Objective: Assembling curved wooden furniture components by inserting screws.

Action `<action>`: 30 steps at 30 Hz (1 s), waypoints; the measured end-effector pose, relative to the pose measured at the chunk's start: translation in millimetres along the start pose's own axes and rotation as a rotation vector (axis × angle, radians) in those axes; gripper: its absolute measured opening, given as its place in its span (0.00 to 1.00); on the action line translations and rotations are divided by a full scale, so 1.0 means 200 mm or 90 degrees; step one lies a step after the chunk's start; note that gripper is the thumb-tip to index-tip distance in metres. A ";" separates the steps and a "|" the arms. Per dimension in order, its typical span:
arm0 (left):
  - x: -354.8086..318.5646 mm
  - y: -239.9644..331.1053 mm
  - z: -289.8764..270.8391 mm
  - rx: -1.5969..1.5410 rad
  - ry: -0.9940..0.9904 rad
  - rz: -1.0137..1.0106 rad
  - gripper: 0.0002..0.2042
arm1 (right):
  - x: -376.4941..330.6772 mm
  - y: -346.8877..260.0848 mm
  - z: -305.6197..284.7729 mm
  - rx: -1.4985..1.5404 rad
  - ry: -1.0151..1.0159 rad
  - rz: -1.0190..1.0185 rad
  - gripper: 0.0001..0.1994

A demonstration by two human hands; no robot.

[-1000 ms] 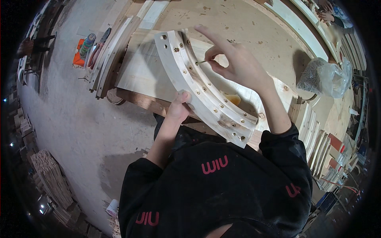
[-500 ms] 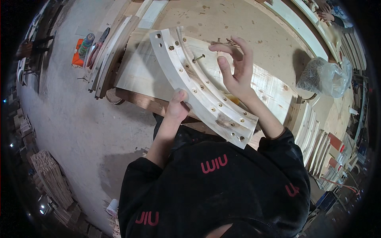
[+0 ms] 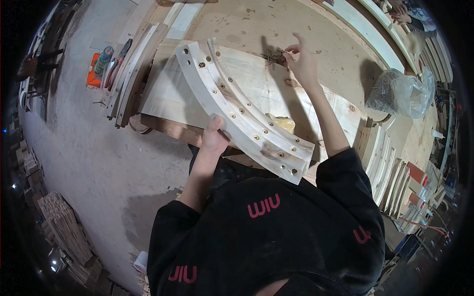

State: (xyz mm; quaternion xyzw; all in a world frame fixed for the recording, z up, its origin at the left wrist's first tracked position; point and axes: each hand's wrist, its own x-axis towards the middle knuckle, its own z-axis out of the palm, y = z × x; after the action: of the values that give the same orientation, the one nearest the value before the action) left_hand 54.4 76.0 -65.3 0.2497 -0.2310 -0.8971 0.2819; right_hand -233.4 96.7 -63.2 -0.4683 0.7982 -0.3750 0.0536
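Observation:
My left hand [image 3: 216, 137] grips the lower left edge of a curved wooden piece [image 3: 252, 121], thumb on top. The pale piece is tilted across the front of the bench, with a stepped face and rows of holes, several with brass-coloured screw heads in them. Beyond it, my right hand [image 3: 303, 64] is at a small pile of long screws [image 3: 270, 57]. Its thumb and a finger are drawn together there, while another finger points up. Whatever is between the fingertips is too small to make out.
Under the piece lies a wide pale board [image 3: 165, 84], with a yellow lump [image 3: 282, 123] on it. At right sits a clear plastic bag of screws [image 3: 387, 96]. Curved wooden strips [image 3: 382, 158] stand lower right. Pliers [image 3: 118, 64] and an orange box [image 3: 94, 71] are at left. Another person's hand [image 3: 401, 15] shows top right.
My right hand has moved away from the wooden piece to the screw pile. The screw that stuck up out of a hole no longer protrudes. The piece shifted slightly left.

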 end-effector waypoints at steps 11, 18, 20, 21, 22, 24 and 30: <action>0.00 0.00 -0.02 0.009 -0.010 -0.004 0.37 | 0.08 -0.01 0.23 -0.032 -0.084 0.099 0.29; 0.03 0.00 -0.01 0.018 -0.056 -0.012 0.34 | 0.19 0.09 0.34 -0.192 0.020 0.034 0.34; 0.02 -0.01 -0.04 0.001 -0.030 -0.002 0.34 | 0.22 -0.15 0.20 0.255 -0.166 0.268 0.34; 0.02 -0.01 -0.05 -0.016 -0.013 0.000 0.34 | 0.20 -0.25 0.12 0.401 -0.162 0.251 0.35; 0.01 -0.01 -0.05 -0.016 -0.008 0.007 0.34 | 0.17 -0.36 0.05 0.550 -0.163 0.231 0.35; 0.00 0.00 -0.04 0.003 -0.009 -0.007 0.35 | 0.07 -0.56 -0.09 0.682 -0.146 0.080 0.36; 0.00 0.02 0.06 0.005 0.000 -0.023 0.38 | -0.08 -0.72 -0.16 0.769 -0.187 0.051 0.38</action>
State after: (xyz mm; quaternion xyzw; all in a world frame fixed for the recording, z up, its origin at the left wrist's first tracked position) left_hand 48.4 76.0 -54.7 0.2549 -0.2299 -0.9011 0.2649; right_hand -136.0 86.6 49.7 -0.3714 0.4465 -0.6897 0.4325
